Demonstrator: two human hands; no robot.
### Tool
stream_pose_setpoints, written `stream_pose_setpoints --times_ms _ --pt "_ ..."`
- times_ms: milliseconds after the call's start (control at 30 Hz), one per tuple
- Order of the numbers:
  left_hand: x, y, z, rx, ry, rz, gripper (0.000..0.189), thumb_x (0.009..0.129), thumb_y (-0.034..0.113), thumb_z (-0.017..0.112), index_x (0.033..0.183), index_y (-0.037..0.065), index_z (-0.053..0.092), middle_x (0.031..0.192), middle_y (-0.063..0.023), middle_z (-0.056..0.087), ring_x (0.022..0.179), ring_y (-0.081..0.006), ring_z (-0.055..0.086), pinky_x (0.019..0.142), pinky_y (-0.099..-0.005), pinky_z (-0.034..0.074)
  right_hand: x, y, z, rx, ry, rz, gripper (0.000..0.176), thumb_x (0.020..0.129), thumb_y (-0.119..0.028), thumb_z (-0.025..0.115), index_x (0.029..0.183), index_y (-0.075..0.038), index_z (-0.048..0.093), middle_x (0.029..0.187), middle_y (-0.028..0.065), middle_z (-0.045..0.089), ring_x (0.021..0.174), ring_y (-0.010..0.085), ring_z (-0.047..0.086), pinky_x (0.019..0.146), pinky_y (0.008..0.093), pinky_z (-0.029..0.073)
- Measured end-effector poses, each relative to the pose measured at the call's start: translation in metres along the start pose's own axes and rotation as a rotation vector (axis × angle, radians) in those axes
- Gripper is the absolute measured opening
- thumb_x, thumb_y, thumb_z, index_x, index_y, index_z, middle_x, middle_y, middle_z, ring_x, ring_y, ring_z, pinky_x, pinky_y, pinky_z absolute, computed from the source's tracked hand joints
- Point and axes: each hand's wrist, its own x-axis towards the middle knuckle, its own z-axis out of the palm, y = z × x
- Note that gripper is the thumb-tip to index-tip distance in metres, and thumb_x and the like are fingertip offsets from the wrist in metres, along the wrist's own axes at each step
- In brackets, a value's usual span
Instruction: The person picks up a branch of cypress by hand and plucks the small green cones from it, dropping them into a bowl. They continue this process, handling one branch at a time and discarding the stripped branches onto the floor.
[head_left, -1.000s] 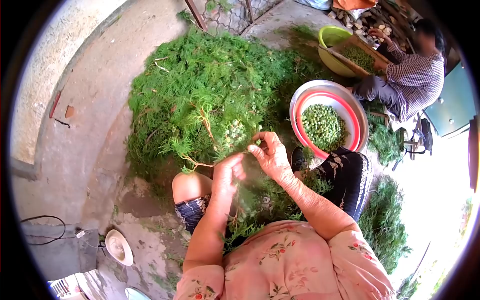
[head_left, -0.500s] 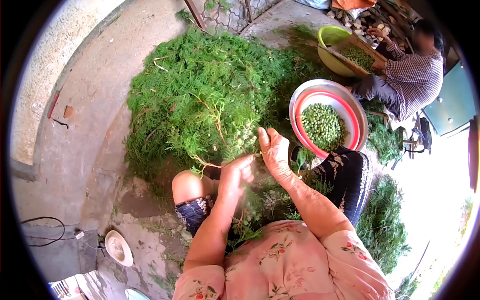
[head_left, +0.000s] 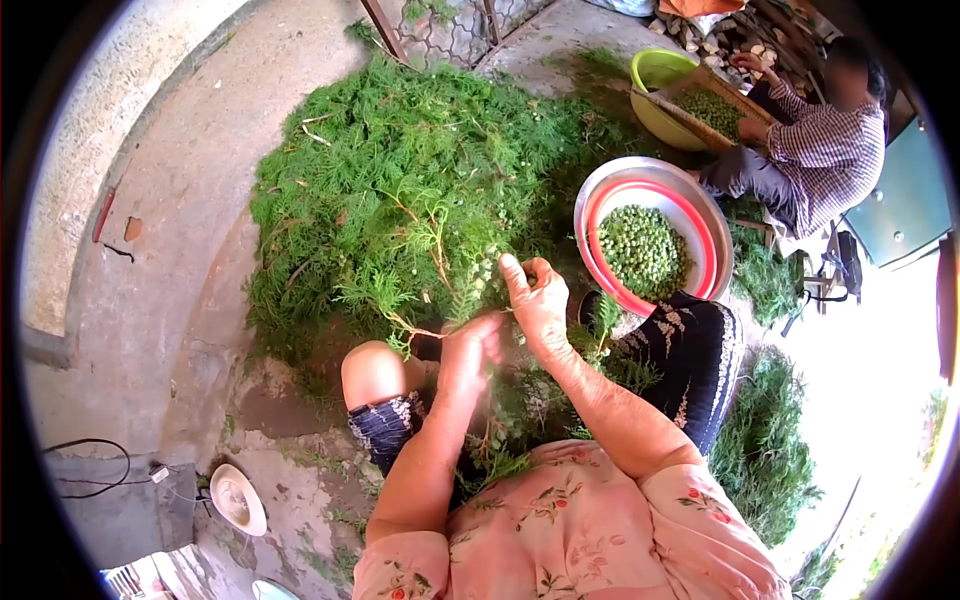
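Left hand (head_left: 468, 350) clenched on the woody stem of a feathery green cone-bearing sprig (head_left: 440, 265) above the knees; right hand (head_left: 538, 295) pinching its cone cluster. Advisable: brace the stem, strip cones with short pulls toward the nearby red-banded round metal basin (head_left: 655, 172)

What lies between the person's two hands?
Only a thin stem of the green sprig. It runs across the short gap from the left hand to the right hand, and both hands grip it. The head view shows this.
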Motion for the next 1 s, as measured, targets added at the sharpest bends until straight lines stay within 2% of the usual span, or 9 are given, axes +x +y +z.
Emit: stream_pose_setpoints --times_ms 233,400,567,600,633,700,800,900,1000 --pt "0.0 -0.001 -0.006 -0.004 -0.121 -0.01 0.011 0.084 0.012 0.056 0.082 0.001 0.058 0.05 0.0049 0.039 0.041 -0.0072 0.035 0.041 -0.0226 0.03 0.01 0.002 -0.012 0.062 -0.035 -0.048 0.03 0.081 -0.027 0.066 0.069 -0.002 0.056 0.052 0.0015 0.048 0.048 0.0118 0.037 0.044 0.029 0.035" --pt "-0.005 0.013 -0.019 -0.015 -0.142 0.017 0.014 0.085 0.013 0.056 0.087 -0.001 0.059 0.048 0.0057 0.037 0.039 -0.006 0.033 0.041 -0.023 0.03 0.091 0.078 -0.057 0.353 0.24 0.033 0.029 0.085 -0.032 0.061 0.074 -0.005 0.058 0.054 -0.0036 0.044 0.05 0.0065 0.037 0.046 0.0241 0.033" --pt "0.003 0.015 -0.027 -0.069 -0.182 0.011 0.014 0.086 0.014 0.054 0.087 0.001 0.058 0.048 0.0061 0.036 0.038 -0.0059 0.033 0.041 -0.0235 0.03 0.136 0.091 -0.126 0.246 0.203 0.29 0.044 0.084 -0.047 0.056 0.085 -0.003 0.062 0.074 0.0081 0.057 0.066 0.0152 0.053 0.056 0.03 0.042" --pt "0.004 0.015 -0.027 -0.081 -0.192 0.0 0.014 0.087 0.014 0.054 0.086 0.001 0.058 0.047 0.0061 0.037 0.038 -0.006 0.033 0.041 -0.0235 0.03 0.15 0.108 -0.134 -0.136 0.305 -0.069 0.042 0.087 -0.04 0.053 0.085 0.001 0.061 0.064 0.0123 0.058 0.058 0.0253 0.052 0.056 0.0381 0.043" --pt "0.004 0.016 -0.027 -0.092 -0.204 -0.011 0.014 0.087 0.015 0.054 0.086 0.001 0.057 0.047 0.0061 0.037 0.037 -0.0061 0.032 0.041 -0.0236 0.03 0.17 0.14 -0.144 -0.363 0.331 -0.422 0.04 0.087 -0.037 0.052 0.096 0.001 0.059 0.082 0.0174 0.061 0.073 0.0331 0.057 0.067 0.0422 0.046" --pt "0.005 0.017 -0.026 -0.116 -0.232 -0.026 0.013 0.086 0.014 0.054 0.084 0.002 0.058 0.046 0.0058 0.04 0.037 -0.0059 0.034 0.04 -0.0231 0.03 0.166 0.128 -0.146 -0.709 0.609 -0.294 0.037 0.086 -0.034 0.053 0.102 -0.002 0.058 0.094 0.0202 0.059 0.085 0.0366 0.058 0.077 0.0442 0.045" --pt "0.007 0.017 -0.023 -0.146 -0.273 -0.039 0.011 0.083 0.013 0.056 0.082 0.002 0.06 0.046 0.0049 0.045 0.036 -0.0056 0.037 0.037 -0.0223 0.031 0.154 0.107 -0.14 -0.401 0.347 -0.212 0.032 0.084 -0.031 0.056 0.1 -0.003 0.059 0.095 0.0213 0.059 0.084 0.0379 0.058 0.073 0.0429 0.047" --pt "0.011 0.015 -0.023 -0.17 -0.31 -0.062 0.011 0.083 0.013 0.056 0.083 0.002 0.06 0.046 0.0048 0.046 0.036 -0.0057 0.038 0.038 -0.0226 0.031 0.093 0.037 -0.106 0.429 -0.119 -0.042 0.029 0.091 -0.027 0.05 0.101 0.0 0.056 0.073 0.0093 0.063 0.07 0.0152 0.062 0.06 0.0272 0.049" --pt "0.012 0.014 -0.02 -0.147 -0.283 -0.067 0.014 0.087 0.015 0.052 0.085 0.002 0.056 0.046 0.0052 0.039 0.036 -0.0069 0.033 0.041 -0.0242 0.031 0.057 0.03 -0.061 0.482 -0.307 -0.013 0.036 0.093 -0.034 0.046 0.108 -0.002 0.051 0.086 0.0079 0.06 0.078 0.016 0.06 0.064 0.0278 0.051"
